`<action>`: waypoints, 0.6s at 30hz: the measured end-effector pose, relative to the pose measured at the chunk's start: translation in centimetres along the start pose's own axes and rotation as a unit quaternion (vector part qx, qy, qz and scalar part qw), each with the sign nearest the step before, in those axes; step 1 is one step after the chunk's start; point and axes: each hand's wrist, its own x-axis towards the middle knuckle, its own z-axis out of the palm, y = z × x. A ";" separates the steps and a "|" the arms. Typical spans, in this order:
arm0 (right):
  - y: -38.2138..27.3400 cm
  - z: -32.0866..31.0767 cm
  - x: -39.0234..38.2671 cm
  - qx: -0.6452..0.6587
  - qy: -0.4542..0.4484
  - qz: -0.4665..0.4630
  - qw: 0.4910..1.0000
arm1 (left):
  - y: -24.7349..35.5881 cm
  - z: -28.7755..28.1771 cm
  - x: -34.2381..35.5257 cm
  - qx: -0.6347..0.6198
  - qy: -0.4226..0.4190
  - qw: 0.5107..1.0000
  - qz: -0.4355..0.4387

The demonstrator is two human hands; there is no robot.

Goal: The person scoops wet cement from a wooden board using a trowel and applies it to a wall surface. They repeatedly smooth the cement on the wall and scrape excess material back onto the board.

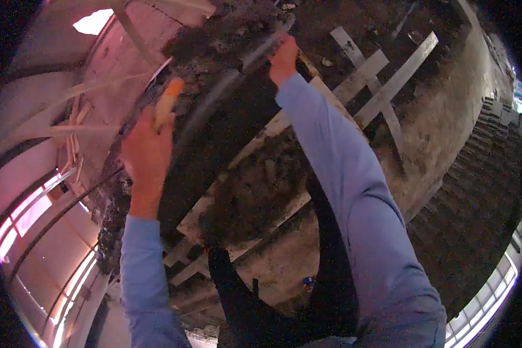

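At the left, my left hand (148, 142) is closed around a yellow-orange handle (168, 100) with a brighter orange end. Whatever the handle belongs to is blurred and partly hidden by the hand. Farther up, near the top middle, my right hand (284, 58) has its fingers bent in beside a long, pale grey strip (220, 87). This strip runs slantwise over dark, soil-like material (214, 116) between the two hands. Blur keeps me from telling whether the right hand grips the strip or something else.
Several pale wooden boards (397, 81) lie crossed to the right of my right arm. A long plank (267, 130) borders the dark material. Rows of dark stacked pieces (475, 203) fill the far right. Pale window openings (32, 214) are at the left.
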 end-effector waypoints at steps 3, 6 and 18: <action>-2.6 -2.1 -4.9 -0.019 -0.017 0.080 0.996 | -4.6 1.7 -0.9 0.065 0.017 0.996 0.067; -1.9 -12.6 -5.6 -0.079 0.035 0.030 0.996 | -3.9 0.8 -2.9 0.037 -0.046 0.998 -0.025; -0.1 -17.8 -18.6 0.035 0.110 0.261 0.959 | 1.8 0.7 3.4 0.043 -0.002 0.998 0.039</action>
